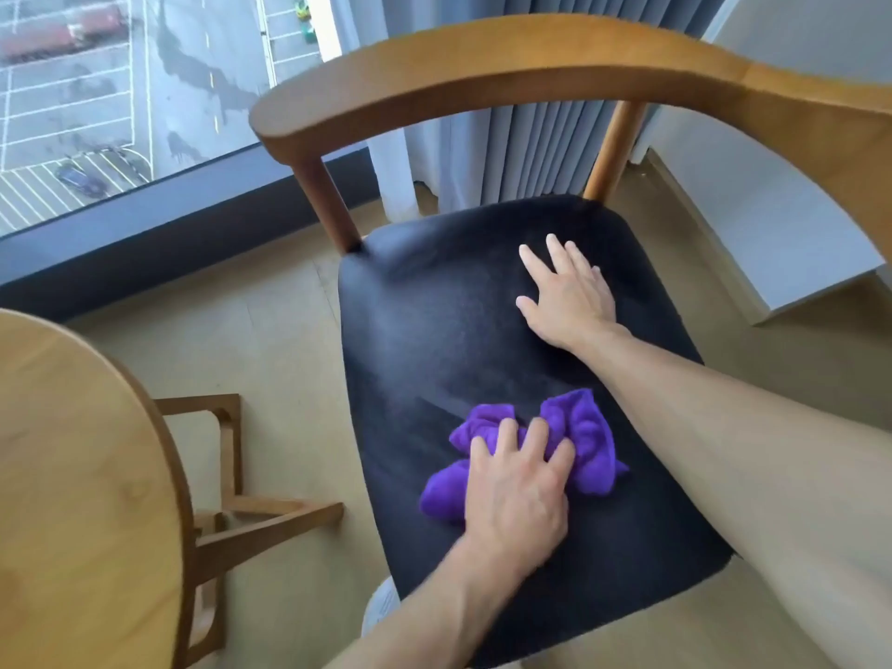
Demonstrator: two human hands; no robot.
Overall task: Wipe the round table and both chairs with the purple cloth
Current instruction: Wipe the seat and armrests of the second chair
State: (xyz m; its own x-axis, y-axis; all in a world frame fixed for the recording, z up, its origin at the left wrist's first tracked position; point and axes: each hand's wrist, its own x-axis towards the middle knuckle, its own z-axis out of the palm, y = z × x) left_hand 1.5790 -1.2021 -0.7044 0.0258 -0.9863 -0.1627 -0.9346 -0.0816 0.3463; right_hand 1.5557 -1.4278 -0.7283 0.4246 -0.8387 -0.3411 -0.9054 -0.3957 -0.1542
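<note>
Head view, single frame.

1. Wooden armchair [482,55]: curved backrest rail on two round posts; black padded seat [434,330] fills the middle of the frame. Right end of the rail is cut off by the frame edge; the legs are hidden beneath the seat.

2. Purple cloth [586,434]: bunched, lying on the near half of the seat. Its central part is covered by the left hand; folds show on both sides of the hand.

3. Left hand [516,494]: palm down on the cloth, fingers [536,439] bent over the bunched fabric and gripping it. The forearm leaves the frame at the bottom edge.

4. Right hand [567,294]: flat on the bare seat toward the back, well apart from the cloth, fingers straight and spread, holding nothing. The forearm crosses the right side of the seat, hiding that edge.

5. Round wooden tabletop [72,475]: lower left, only part in frame, just beside the chair. Part of its wooden base [251,523] shows below the rim.

6. Surroundings: light floor [241,330]; dark window sill [145,234]; window [96,89] overlooking a blurred car park; grey curtain [540,147] behind the chair; a white unit [772,234] at right, partly hidden by the rail. A pale object at the seat's near edge is too obscured to identify.
</note>
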